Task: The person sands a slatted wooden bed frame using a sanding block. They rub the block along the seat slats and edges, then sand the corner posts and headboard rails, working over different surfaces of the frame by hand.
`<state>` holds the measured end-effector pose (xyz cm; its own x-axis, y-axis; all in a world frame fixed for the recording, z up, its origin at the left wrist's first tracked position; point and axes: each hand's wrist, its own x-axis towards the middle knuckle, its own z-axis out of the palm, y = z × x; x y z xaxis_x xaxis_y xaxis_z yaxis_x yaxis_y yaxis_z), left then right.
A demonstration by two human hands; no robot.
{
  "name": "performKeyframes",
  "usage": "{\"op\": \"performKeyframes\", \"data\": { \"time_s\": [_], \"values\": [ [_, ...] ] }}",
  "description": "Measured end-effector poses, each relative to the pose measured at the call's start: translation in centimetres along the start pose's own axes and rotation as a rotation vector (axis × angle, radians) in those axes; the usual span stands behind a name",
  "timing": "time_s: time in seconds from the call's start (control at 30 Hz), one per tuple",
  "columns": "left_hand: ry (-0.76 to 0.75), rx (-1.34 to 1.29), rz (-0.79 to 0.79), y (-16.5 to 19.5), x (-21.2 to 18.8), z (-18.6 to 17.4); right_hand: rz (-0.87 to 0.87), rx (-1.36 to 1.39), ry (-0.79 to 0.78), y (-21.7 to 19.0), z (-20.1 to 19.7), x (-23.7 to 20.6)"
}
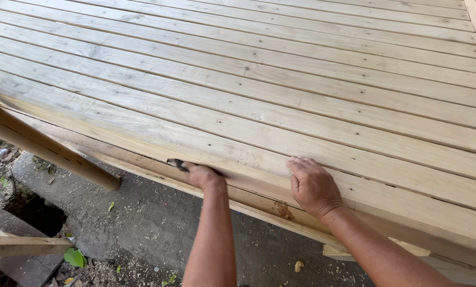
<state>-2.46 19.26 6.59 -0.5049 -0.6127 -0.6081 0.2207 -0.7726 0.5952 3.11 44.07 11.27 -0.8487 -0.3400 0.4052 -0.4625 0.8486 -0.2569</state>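
A large platform of pale wooden planks (280, 79) fills most of the head view. My left hand (202, 174) grips a small dark tool (177, 163) and presses it against the front edge board (142, 154) of the platform. What kind of tool it is I cannot tell, since my fingers hide most of it. My right hand (312, 186) rests flat on the nearest plank at the platform's edge, fingers together, holding nothing.
A round wooden post (46, 149) leans away at the left, below the platform. Grey concrete ground (158, 228) with sawdust and green leaves lies beneath. A loose board (20, 245) sits at the lower left. A wood offcut (336, 252) lies under the edge.
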Motion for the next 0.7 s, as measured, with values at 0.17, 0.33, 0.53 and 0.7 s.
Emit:
{"op": "performKeyframes", "data": {
  "time_s": [0.17, 0.33, 0.53, 0.7],
  "values": [
    [-0.157, 0.245, 0.492, -7.1, -10.7, -0.7, 0.029, -0.03, -0.038, -0.5, 0.4, 0.4],
    [0.132, 0.11, 0.043, -6.4, -5.0, -0.6, 0.006, -0.022, -0.061, -0.8, 0.0, 0.6],
    [0.2, 0.185, -0.02, -2.6, 0.0, -0.5, 0.053, -0.012, -0.131, -1.0, -0.2, 0.7],
    [-0.087, 0.21, 0.369, -10.7, -8.9, -2.9, 0.059, -0.093, -0.137, -1.0, 0.3, 0.8]
  ]
}}
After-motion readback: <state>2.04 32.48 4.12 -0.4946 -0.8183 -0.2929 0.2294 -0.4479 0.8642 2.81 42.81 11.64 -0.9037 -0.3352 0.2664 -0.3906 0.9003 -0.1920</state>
